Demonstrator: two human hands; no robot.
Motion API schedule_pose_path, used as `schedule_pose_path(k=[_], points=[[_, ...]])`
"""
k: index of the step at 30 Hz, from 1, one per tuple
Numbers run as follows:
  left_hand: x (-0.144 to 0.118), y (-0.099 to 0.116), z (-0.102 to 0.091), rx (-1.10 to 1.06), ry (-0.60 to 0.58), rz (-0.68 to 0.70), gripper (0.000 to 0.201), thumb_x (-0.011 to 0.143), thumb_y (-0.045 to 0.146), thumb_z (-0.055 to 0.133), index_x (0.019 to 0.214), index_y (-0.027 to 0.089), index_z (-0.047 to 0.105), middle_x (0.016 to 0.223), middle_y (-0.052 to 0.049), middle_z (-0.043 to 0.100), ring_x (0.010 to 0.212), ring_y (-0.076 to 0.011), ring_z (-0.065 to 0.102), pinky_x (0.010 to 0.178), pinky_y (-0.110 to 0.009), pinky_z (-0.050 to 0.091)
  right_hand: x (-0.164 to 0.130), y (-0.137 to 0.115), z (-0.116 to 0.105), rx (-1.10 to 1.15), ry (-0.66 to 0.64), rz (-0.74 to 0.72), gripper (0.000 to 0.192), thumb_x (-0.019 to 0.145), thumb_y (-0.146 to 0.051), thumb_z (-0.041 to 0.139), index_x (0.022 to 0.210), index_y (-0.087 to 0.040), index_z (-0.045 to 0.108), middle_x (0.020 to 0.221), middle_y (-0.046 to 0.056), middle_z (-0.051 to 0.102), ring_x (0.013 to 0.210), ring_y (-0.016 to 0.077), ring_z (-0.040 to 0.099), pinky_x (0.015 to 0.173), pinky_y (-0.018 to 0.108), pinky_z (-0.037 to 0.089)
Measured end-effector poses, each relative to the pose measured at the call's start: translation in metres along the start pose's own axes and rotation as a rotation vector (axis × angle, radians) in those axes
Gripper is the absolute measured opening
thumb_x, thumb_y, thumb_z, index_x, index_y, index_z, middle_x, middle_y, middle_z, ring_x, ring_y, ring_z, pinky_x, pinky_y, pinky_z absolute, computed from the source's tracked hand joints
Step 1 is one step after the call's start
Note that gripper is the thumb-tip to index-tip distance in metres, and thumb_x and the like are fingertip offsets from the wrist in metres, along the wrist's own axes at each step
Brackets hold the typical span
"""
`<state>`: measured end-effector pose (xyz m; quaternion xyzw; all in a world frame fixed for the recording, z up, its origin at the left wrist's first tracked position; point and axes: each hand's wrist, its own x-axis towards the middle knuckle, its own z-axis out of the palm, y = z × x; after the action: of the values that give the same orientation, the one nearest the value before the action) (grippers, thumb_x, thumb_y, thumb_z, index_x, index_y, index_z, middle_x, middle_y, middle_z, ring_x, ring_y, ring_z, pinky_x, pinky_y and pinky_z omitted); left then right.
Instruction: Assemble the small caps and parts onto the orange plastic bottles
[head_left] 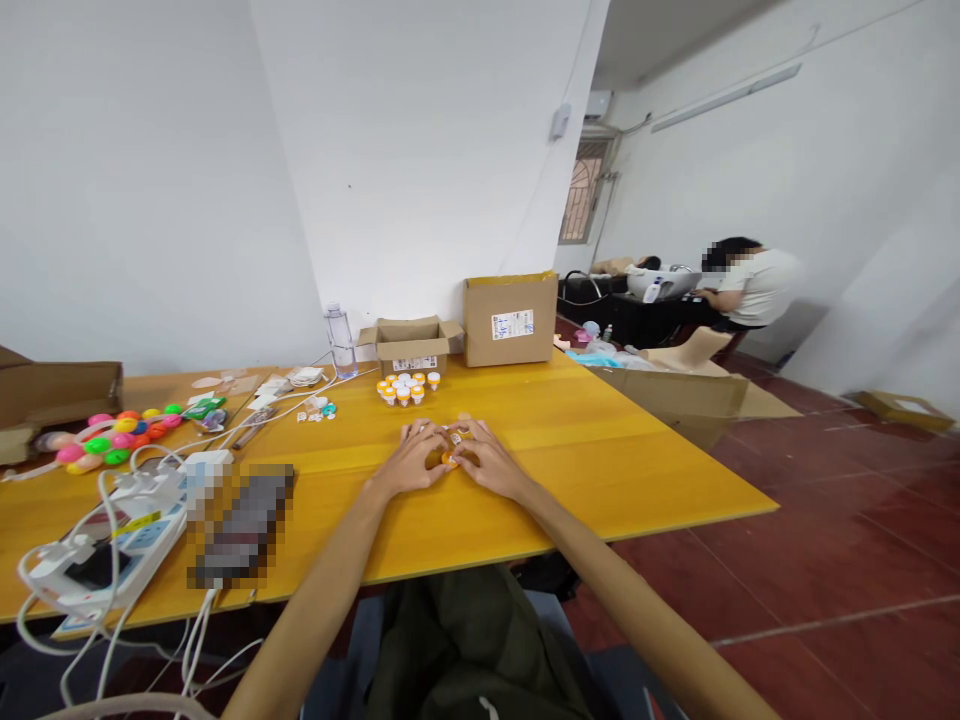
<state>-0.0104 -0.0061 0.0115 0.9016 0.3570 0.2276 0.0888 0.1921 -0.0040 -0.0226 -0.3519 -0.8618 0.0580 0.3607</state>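
My left hand (415,456) and my right hand (491,458) meet over the table, fingers curled toward each other. Between their fingertips is a small orange piece (449,459), gripped from both sides; its exact kind is too small to make out. Just beyond it, partly hidden by my fingers, lie small clear-and-white pieces (455,437). Farther back stands a cluster of small containers (404,394) in white and orange. To their left are a few small clear and teal pieces (327,410).
An open cardboard box (412,350) and a larger carton (510,320) stand against the wall, beside a clear bottle (340,345). Leftward lie colourful balls (124,440), a cabled power strip (142,540) and a dark blurred device (247,525). A person (761,285) sits far right.
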Motion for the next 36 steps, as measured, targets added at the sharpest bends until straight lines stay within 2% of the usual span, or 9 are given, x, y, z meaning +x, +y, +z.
schedule_pose_path(k=[19,36], points=[[0.0005,-0.0005,0.0011,0.012,-0.002,-0.001,0.008,0.088,0.029,0.06,0.093,0.024,0.063,0.117,-0.005,0.063,0.116,-0.0271,0.047,0.098,-0.044,0.036,-0.0003,0.0005,0.001,0.01,0.018,0.011,0.012,0.088,-0.018,0.06,0.083,-0.024,0.069,0.125,0.008,0.061,0.123,0.0256,0.053,0.104,0.052,0.042],[-0.0009,-0.0046,0.0039,0.033,0.022,0.002,0.013,0.088,0.033,0.06,0.097,0.025,0.064,0.118,-0.006,0.063,0.117,-0.0277,0.047,0.1,-0.045,0.036,-0.0012,-0.0051,-0.0025,-0.054,0.034,-0.02,0.018,0.084,-0.012,0.056,0.083,-0.024,0.069,0.124,0.008,0.063,0.123,0.0256,0.054,0.103,0.049,0.044]])
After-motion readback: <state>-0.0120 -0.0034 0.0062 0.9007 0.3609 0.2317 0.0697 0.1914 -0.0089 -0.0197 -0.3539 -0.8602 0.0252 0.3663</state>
